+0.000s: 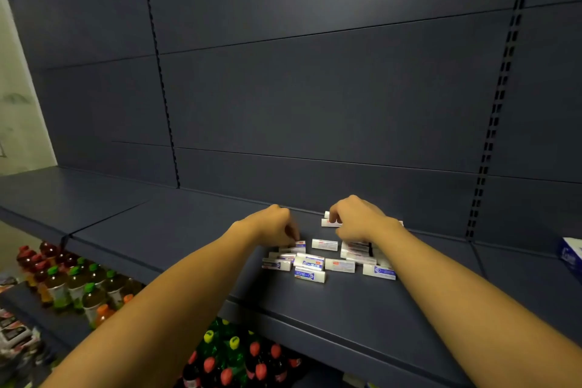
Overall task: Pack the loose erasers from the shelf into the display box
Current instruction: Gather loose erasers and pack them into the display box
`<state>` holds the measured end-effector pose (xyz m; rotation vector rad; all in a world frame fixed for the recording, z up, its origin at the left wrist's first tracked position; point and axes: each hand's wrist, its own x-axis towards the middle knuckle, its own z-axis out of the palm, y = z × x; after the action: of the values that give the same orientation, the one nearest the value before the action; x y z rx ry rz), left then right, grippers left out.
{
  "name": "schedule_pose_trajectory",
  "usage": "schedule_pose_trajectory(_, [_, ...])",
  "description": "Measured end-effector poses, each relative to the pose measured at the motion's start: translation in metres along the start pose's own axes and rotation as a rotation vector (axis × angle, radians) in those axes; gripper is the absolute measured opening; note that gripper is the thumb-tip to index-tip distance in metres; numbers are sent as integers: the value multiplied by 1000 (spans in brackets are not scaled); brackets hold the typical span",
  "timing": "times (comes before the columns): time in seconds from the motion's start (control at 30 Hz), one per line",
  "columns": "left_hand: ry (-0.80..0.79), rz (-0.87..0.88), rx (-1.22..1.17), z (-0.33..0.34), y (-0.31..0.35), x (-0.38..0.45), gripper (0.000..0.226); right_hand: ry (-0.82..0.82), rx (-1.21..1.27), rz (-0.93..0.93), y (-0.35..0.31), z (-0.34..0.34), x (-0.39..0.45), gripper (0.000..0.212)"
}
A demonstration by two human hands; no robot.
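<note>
Several small white erasers (310, 274) with blue and red printed sleeves lie scattered on the dark blue shelf (189, 230). My left hand (272, 224) reaches over the left side of the pile, fingers curled down onto an eraser (297, 245) at its fingertips. My right hand (359, 219) hovers over the back of the pile, its fingers curled around an eraser (329, 223) near the shelf's back wall. A tight stack of erasers (357, 250) sits under the right wrist; whether a box surrounds it is hidden. A white and blue box (571, 257) shows at the far right edge.
The shelf runs wide to the left and right of the pile, backed by a dark panel wall (315, 88). Below the shelf stand bottled drinks with green caps (75, 287) and red caps (252, 359).
</note>
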<state>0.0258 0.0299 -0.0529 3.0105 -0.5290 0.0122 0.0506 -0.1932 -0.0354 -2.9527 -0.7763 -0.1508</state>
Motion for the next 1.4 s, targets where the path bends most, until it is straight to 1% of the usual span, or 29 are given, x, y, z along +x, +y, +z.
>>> schedule_pose_trajectory(0.2, [-28,42,-16,0,-14,11,19,-8,-7,25,-3,2,12,37])
schedule_pose_trajectory(0.4, [-41,74,-38,-3,-26,18,20,-22,-10,58,-8,3,15,37])
schedule_pose_trajectory(0.53, [-59,96,-32,-4,-31,22,21,-35,8,74,-11,7,17,25])
schedule_pose_trajectory(0.63, [-60,106,-23,-5,-33,24,24,-76,43,68,-12,9,18,16])
schedule_pose_trajectory(0.87, [-85,141,-9,-4,-37,30,29,-129,93,68,-17,7,19,14])
schedule_pose_trajectory(0.93, [-88,149,-11,-3,-39,31,31,-145,105,75,-20,6,18,18])
schedule_pose_trajectory(1.0, [-72,153,-6,-2,-40,32,31,-158,91,93,-24,7,18,25])
schedule_pose_trajectory(1.07, [-40,145,3,-1,-41,32,29,-160,67,112,-26,8,19,27])
schedule_pose_trajectory(1.23, [98,111,59,-14,-50,28,25,-158,18,144,-30,10,20,16])
schedule_pose_trajectory(1.4, [156,76,136,-28,-63,25,21,-138,-71,134,-38,12,25,8])
